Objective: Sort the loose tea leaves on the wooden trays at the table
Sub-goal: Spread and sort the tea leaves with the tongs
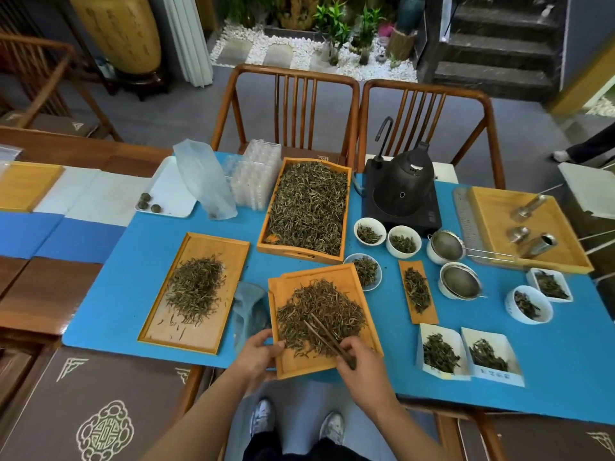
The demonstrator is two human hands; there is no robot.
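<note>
Blue cloth, dry wiry tea leaves

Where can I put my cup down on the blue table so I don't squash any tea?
Bare blue mat lies between the white tray and the left wooden tray. More bare mat sits near the front right corner, past the paper boxes of tea. It is crowded around the small white bowls and strainers beside the kettle.

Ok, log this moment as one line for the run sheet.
stage: sorting | left hand: holds near tray edge | right hand: grips chopsticks in leaf pile | left tray: smaller pile, untouched
</note>
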